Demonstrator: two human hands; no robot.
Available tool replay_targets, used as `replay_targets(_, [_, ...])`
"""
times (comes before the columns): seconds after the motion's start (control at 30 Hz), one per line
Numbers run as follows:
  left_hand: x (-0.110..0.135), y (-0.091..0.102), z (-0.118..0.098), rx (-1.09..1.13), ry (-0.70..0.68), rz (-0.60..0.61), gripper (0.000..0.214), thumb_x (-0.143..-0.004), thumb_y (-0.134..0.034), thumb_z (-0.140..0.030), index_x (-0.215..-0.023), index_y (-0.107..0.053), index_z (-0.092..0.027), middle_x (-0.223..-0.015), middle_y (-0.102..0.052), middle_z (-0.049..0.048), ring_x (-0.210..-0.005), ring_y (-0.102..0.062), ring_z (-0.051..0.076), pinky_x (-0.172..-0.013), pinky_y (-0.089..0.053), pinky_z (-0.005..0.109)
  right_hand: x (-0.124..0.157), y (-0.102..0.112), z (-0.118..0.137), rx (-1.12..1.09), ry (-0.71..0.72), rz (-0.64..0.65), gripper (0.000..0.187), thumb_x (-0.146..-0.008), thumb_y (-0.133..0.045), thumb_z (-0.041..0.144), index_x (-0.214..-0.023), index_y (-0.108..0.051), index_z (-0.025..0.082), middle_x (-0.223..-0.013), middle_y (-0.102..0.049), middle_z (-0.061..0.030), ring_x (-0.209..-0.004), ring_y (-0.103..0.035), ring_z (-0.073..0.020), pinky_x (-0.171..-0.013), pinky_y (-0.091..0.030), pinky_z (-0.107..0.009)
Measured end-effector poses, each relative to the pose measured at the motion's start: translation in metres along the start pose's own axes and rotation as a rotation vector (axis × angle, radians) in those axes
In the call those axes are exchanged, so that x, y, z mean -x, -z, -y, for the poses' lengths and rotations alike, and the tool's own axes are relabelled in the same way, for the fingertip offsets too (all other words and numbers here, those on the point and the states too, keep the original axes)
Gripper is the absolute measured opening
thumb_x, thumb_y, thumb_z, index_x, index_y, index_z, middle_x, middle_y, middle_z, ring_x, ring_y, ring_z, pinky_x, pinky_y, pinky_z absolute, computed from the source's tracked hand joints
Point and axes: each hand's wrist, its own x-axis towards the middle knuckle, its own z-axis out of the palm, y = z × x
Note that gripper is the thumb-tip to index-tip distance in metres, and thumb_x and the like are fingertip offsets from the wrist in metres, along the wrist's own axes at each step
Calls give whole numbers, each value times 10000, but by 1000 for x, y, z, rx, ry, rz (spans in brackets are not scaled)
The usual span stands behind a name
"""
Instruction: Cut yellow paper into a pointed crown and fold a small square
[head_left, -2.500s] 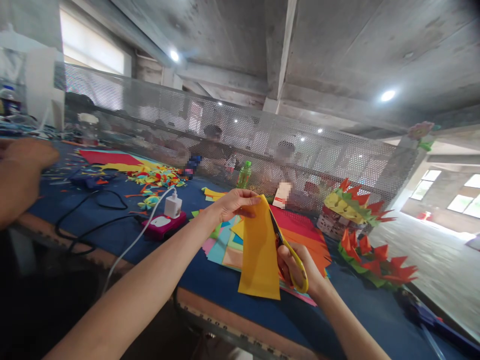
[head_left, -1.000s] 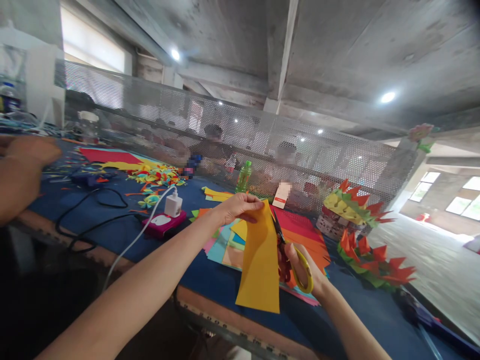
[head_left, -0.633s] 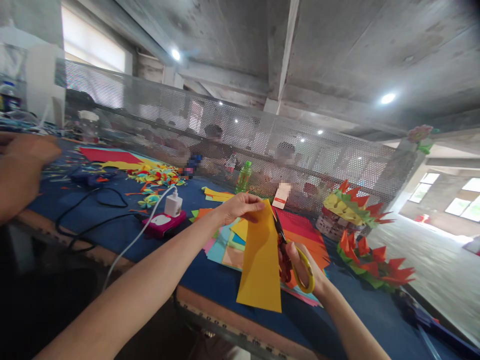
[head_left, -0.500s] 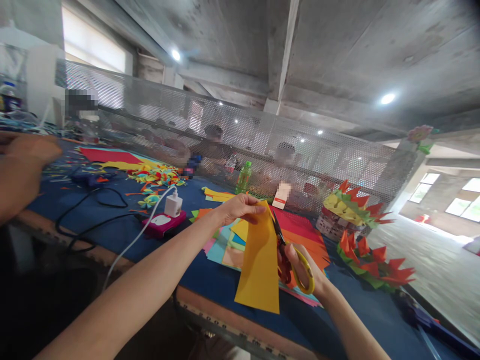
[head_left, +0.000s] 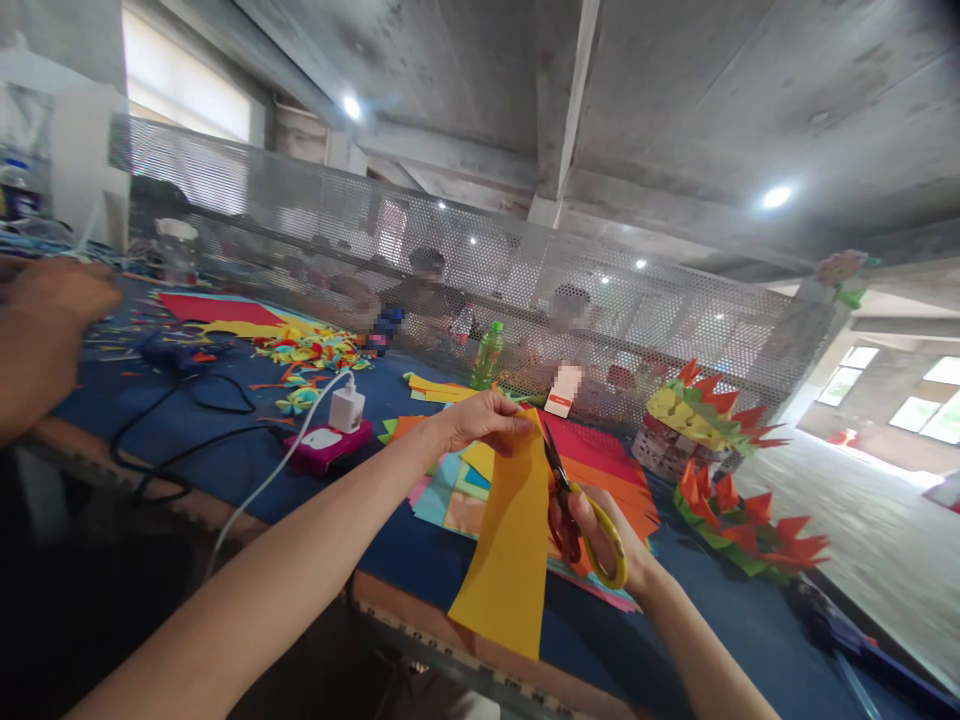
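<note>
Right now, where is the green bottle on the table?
In the head view, the green bottle stands near the middle, at the far edge of the blue table, by the perforated screen, just beyond the left hand.

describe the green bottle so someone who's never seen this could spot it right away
A perforated metal screen runs along the far side of the blue table. At its foot, just beyond the left hand pinching the yellow sheet, stands the bottle. It alone is upright, translucent green, among flat coloured paper.
</note>
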Motion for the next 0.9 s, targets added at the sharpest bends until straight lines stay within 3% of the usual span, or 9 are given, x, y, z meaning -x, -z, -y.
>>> replay_targets(0.33, [4, -13, -7, 21, 27, -7, 336, -581, -865, -473, -673, -741, -174, -704, -674, 24, -603, -590, 113, -606, -515, 243, 1, -7, -2, 21, -12, -110, 638, -860, -370, 754, -537, -442, 208, -411, -462, 1, -413, -434, -109, -455, -322, -240])
replay_targets(0.53, [3, -13, -3, 40, 31, 0, 335, -601, -856, -475, -715, -751, -178, -765, -698, 38, -642, -615, 129, -626, -523, 256, 0, -10, -20, -23, -22, -122, 654, -896, -353, 715, -500, -446, 203, -384, -442, 8, -376, -413, -99, -425, -310, -229])
replay_targets(0.9, [2, -11, -2, 52, 29, -8, 332, -608, -859, -454, -714, -740, -162, -735, -687, 32, -631, -615, 122, -632, -527, 254, -2, -13, -25, -67, -83, -188, 664, -847, -426, 749, -466, -424, 206, -328, -423, 13, -298, -388, -87, -352, -261, -217])
